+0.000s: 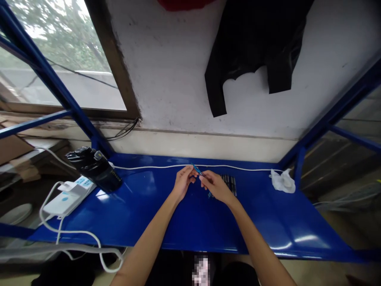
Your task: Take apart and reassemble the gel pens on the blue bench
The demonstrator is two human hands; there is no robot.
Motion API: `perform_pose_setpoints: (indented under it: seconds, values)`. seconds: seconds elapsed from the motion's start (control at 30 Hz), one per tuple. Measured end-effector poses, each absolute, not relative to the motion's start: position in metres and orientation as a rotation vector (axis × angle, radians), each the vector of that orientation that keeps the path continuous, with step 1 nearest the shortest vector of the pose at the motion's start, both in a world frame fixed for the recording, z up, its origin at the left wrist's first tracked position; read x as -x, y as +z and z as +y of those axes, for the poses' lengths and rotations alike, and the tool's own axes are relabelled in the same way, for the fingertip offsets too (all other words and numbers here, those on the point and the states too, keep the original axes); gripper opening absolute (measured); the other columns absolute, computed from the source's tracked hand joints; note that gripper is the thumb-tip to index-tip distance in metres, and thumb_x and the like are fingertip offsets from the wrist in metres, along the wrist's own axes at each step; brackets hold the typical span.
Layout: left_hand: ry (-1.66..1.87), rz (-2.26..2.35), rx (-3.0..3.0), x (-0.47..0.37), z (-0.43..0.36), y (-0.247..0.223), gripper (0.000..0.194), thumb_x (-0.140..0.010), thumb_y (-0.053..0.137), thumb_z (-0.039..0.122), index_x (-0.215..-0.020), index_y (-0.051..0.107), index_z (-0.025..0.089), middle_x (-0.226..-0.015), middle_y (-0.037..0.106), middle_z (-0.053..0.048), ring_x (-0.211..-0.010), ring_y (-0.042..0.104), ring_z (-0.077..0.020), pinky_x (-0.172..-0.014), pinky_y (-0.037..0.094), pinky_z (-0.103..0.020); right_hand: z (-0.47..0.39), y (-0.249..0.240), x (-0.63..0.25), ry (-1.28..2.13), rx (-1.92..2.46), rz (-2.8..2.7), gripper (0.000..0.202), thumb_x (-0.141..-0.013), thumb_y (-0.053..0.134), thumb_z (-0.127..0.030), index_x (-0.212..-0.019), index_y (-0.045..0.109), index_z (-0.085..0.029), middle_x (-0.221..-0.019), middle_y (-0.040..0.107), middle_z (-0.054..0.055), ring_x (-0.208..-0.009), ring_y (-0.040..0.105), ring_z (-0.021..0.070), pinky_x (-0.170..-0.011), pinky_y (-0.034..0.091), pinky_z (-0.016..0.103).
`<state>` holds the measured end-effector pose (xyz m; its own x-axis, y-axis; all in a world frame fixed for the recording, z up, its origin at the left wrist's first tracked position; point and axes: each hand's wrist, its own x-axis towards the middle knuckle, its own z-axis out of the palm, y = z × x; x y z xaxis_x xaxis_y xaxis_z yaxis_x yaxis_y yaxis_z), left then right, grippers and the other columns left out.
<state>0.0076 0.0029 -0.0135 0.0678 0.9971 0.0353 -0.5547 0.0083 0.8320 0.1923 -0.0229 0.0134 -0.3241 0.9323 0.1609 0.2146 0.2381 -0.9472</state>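
Note:
A slim pen (197,169), blue toward its far end and darker toward the near end, slants between my two hands above the table. My left hand (183,182) is closed, with thumb and fingertips at the blue part. The dark end is pinched in my right hand (216,186). Several dark pens (232,183) lie side by side just right of the right hand, which hides some of them. Small blue pieces (210,194) show under that hand, too small to make out.
The blue table (143,222) meets the wall, and a white cable (149,167) runs along its back. At left a black bottle (98,169) lies tilted by a white power strip (67,200) with looping cords. Crumpled white tissue (282,181) sits at right. Blue posts frame both sides.

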Motion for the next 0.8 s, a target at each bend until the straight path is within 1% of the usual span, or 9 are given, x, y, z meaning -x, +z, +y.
perform_pose_setpoints:
  seconds: [0.1,0.17,0.23,0.37,0.47,0.57,0.63,0.7,0.8]
  values:
    - [1.410,0.750,-0.768,-0.004,0.005,-0.014,0.045,-0.081,0.094,0.053,-0.102,0.081,0.015,-0.096,0.080,-0.011,-0.079,0.067,-0.0169,-0.060,0.045,-0.026,0.005,0.008,-0.178,1.446,0.908,-1.525,0.050,-0.099,0.070,-0.072,-0.092,0.063,-0.023,-0.065,0.044,-0.008,-0.052,0.034,0.0098,-0.051,0.029,0.026]
    - [1.433,0.780,-0.687,0.001,0.008,-0.014,0.049,-0.080,0.095,0.052,-0.109,0.082,0.015,-0.102,0.081,-0.011,-0.081,0.067,-0.0163,-0.061,0.047,-0.025,0.012,0.004,-0.178,1.576,0.808,-1.313,0.050,-0.096,0.076,-0.071,-0.096,0.064,-0.023,-0.066,0.033,-0.011,-0.052,0.024,0.0080,-0.050,0.021,0.025]
    - [1.445,0.795,-0.605,0.007,0.011,-0.012,0.045,-0.079,0.094,0.050,-0.106,0.083,0.015,-0.100,0.079,-0.010,-0.080,0.067,-0.0148,-0.063,0.050,-0.024,0.010,0.002,-0.183,1.649,0.726,-1.162,0.047,-0.097,0.078,-0.067,-0.102,0.067,-0.022,-0.068,0.029,-0.011,-0.053,0.019,0.0076,-0.050,0.018,0.026]
    - [1.452,0.758,-0.561,0.012,0.014,-0.011,0.035,-0.083,0.092,0.044,-0.099,0.082,0.015,-0.091,0.075,-0.005,-0.077,0.066,-0.0136,-0.066,0.052,-0.024,0.000,0.008,-0.195,1.740,0.635,-0.983,0.042,-0.099,0.079,-0.062,-0.106,0.069,-0.022,-0.069,0.025,-0.012,-0.053,0.013,0.0071,-0.050,0.017,0.027]
    - [1.456,0.727,-0.626,0.007,0.013,-0.011,0.033,-0.083,0.094,0.042,-0.100,0.084,0.015,-0.093,0.077,-0.007,-0.082,0.069,-0.0149,-0.071,0.054,-0.025,-0.002,0.009,-0.197,1.808,0.637,-0.947,0.043,-0.097,0.080,-0.063,-0.105,0.070,-0.021,-0.065,0.021,-0.013,-0.050,0.010,0.0063,-0.049,0.016,0.026]
    - [1.426,0.678,-0.705,-0.001,0.009,-0.011,0.041,-0.085,0.095,0.040,-0.116,0.085,0.016,-0.118,0.083,-0.013,-0.109,0.076,-0.0221,-0.093,0.058,-0.030,-0.001,0.006,-0.194,1.929,0.652,-0.969,0.047,-0.096,0.080,-0.067,-0.103,0.071,-0.021,-0.062,0.020,-0.014,-0.048,0.009,0.0062,-0.047,0.015,0.025]
    - [1.384,0.629,-0.759,-0.005,0.006,-0.010,0.046,-0.090,0.092,0.039,-0.129,0.082,0.017,-0.137,0.079,-0.016,-0.127,0.074,-0.0276,-0.106,0.055,-0.035,-0.001,0.002,-0.191,2.025,0.654,-0.980,0.051,-0.095,0.079,-0.070,-0.099,0.070,-0.020,-0.060,0.020,-0.015,-0.046,0.010,0.0062,-0.045,0.016,0.025]
    - [1.338,0.590,-0.802,-0.008,0.002,-0.009,0.046,-0.095,0.088,0.038,-0.135,0.080,0.018,-0.143,0.077,-0.017,-0.132,0.073,-0.0306,-0.106,0.055,-0.038,-0.003,-0.001,-0.188,2.101,0.646,-0.990,0.052,-0.094,0.081,-0.070,-0.093,0.067,-0.021,-0.058,0.022,-0.015,-0.045,0.011,0.0058,-0.044,0.018,0.024]
    - [1.320,0.565,-0.824,-0.010,-0.001,-0.007,0.040,-0.095,0.089,0.039,-0.129,0.082,0.019,-0.129,0.082,-0.015,-0.122,0.076,-0.0301,-0.096,0.058,-0.036,-0.004,-0.003,-0.185,2.142,0.651,-1.025,0.053,-0.094,0.081,-0.070,-0.084,0.058,-0.022,-0.060,0.025,-0.015,-0.045,0.013,0.0052,-0.044,0.020,0.024]
